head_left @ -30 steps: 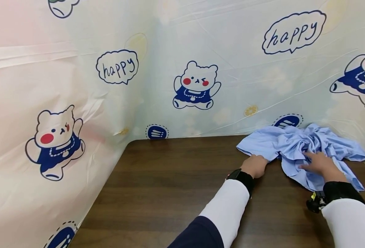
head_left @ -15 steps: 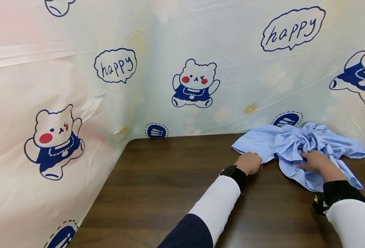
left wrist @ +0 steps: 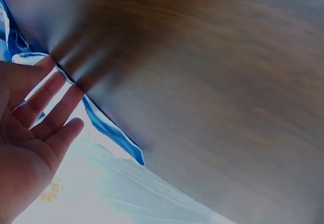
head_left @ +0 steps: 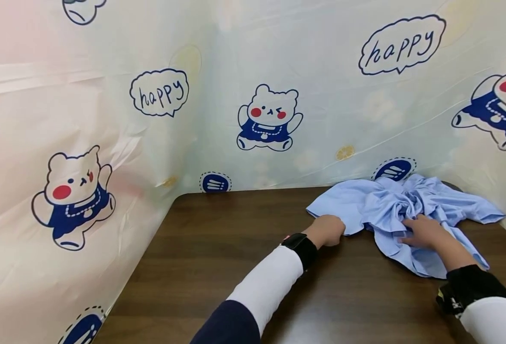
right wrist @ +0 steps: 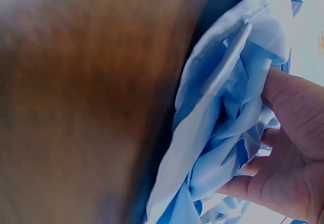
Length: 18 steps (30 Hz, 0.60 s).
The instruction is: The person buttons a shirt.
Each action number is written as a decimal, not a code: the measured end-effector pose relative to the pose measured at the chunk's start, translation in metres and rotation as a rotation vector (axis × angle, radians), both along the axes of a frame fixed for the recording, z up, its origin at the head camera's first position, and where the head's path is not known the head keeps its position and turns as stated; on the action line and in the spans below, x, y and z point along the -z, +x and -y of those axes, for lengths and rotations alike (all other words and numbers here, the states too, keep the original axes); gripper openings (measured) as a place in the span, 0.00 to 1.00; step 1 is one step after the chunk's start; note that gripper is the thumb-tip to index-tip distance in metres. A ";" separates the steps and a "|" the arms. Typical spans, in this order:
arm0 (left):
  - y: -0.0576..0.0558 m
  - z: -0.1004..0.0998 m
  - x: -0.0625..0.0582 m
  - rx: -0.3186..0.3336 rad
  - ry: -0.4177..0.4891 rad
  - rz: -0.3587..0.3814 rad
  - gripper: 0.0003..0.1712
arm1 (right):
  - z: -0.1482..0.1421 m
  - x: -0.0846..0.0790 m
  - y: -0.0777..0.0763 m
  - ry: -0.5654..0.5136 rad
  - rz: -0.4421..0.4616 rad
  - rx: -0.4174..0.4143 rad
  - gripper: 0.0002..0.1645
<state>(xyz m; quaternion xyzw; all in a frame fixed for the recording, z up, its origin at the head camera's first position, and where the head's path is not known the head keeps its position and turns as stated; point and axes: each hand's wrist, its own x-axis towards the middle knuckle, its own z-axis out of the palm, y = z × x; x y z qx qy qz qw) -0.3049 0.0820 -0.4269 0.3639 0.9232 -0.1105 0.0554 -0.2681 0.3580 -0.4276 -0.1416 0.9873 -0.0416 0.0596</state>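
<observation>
A light blue shirt (head_left: 382,205) lies crumpled on the brown table at the back right, gathered into twisted folds at its middle. At its left end, my left hand (head_left: 328,230) pinches the edge; in the left wrist view, this hand (left wrist: 38,117) has its fingertips along the cloth's rim. My right hand (head_left: 429,234) rests on the bunched middle, thumb and fingers spread apart. In the right wrist view, folds of the shirt (right wrist: 212,127) hide the fingertips of the right hand (right wrist: 288,148).
The wooden table (head_left: 218,267) stretches left and forward of the shirt. A pale curtain (head_left: 218,95) printed with bears and speech bubbles hangs behind the table and along its left side. Both wrists wear black straps.
My left hand has moved left and slightly nearer, drawing the shirt's left end with it. The right hand and the bunched middle have shifted a little left too.
</observation>
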 end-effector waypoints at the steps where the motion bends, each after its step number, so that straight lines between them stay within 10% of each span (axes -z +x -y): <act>1: 0.001 0.004 0.001 -0.001 -0.003 0.007 0.08 | 0.003 0.001 0.002 -0.002 0.000 -0.004 0.39; 18: 0.007 0.070 0.004 0.007 0.065 0.008 0.09 | 0.056 0.004 0.014 -0.025 -0.064 -0.089 0.35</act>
